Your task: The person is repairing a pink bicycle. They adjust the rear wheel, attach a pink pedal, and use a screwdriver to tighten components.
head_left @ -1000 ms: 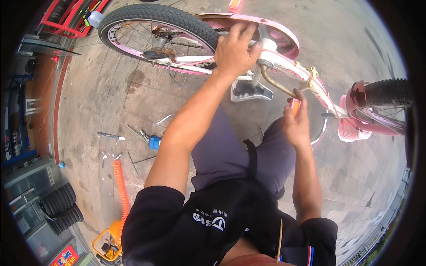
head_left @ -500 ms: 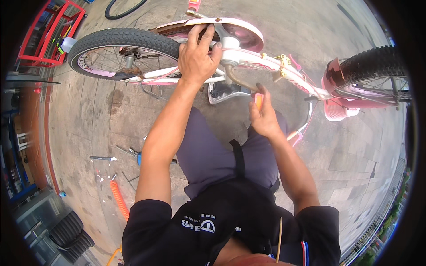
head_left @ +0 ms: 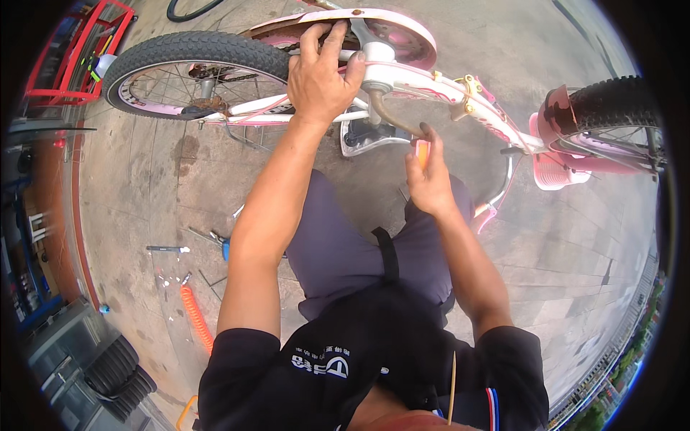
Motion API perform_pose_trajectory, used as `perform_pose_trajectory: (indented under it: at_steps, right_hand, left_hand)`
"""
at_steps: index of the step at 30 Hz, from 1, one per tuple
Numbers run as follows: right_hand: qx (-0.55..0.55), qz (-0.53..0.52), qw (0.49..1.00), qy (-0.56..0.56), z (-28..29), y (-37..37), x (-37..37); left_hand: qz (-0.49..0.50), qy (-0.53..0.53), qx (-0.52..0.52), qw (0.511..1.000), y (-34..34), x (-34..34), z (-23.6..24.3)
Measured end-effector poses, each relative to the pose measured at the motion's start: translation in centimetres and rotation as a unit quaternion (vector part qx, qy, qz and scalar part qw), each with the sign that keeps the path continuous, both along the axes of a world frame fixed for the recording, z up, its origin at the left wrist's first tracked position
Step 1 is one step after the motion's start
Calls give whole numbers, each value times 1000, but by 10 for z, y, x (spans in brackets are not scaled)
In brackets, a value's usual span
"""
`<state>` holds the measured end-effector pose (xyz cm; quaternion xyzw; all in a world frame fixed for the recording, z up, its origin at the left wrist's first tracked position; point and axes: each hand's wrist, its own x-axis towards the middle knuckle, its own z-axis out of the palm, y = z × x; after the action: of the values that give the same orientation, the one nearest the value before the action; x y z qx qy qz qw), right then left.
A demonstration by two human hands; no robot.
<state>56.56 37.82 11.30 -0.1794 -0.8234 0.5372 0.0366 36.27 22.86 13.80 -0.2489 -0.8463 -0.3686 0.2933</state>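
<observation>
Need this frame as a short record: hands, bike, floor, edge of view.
left hand: on the bicycle beside the chain guard; grip unclear
right hand: fingers round the pedal at the end of the bent crank
bicycle: white and pink, appears upside down
floor: orange coiled hose, blue tool partly hidden by the left forearm
upper left: red rack
</observation>
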Motion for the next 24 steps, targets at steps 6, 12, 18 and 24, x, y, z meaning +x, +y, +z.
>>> perform_pose_trajectory:
  at_steps: [6, 12, 18, 24]
  right_hand:
    - [80, 20, 996, 47, -13, 10, -3]
    - [27, 33, 999, -11, -1, 6, -4]
    - [28, 33, 998, 42, -55, -52, -40]
    - [-39, 47, 998, 11, -39, -55, -40]
  left_hand:
    - [-11, -2, -8, 1000, 0, -3, 1]
    - [-1, 34, 18, 999, -2, -8, -5]
    - [-12, 46, 35, 998, -2, -8, -10]
    - [2, 11, 69, 998, 0, -8, -16]
